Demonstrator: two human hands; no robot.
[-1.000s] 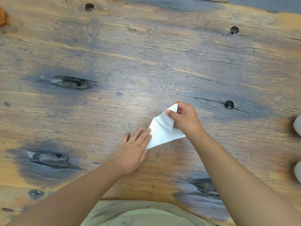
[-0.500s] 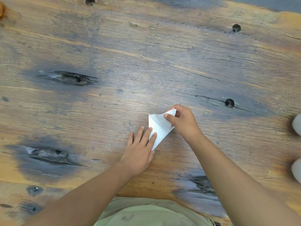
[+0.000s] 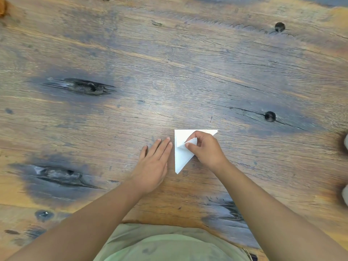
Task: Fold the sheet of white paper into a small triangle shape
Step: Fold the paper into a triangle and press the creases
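The white paper (image 3: 181, 157), folded into a triangle with its point toward me, lies flat on the wooden table (image 3: 169, 72). My right hand (image 3: 206, 149) sits on the paper's right part and pinches a small raised flap between thumb and fingers. My left hand (image 3: 153, 163) lies flat on the wood just left of the paper, fingers straight, with its fingertips close to the paper's left edge but apart from it.
The tabletop has dark knots and cracks (image 3: 82, 87) and small round holes (image 3: 270, 116). Two pale objects (image 3: 346, 142) show at the right edge. An orange thing (image 3: 2, 8) sits at the top left corner. My green clothing (image 3: 169, 245) fills the bottom.
The paper has turned and now lies flat as a triangle. My left hand has come off the paper onto the wood beside it. My right hand has shifted to pinch a flap over the paper.
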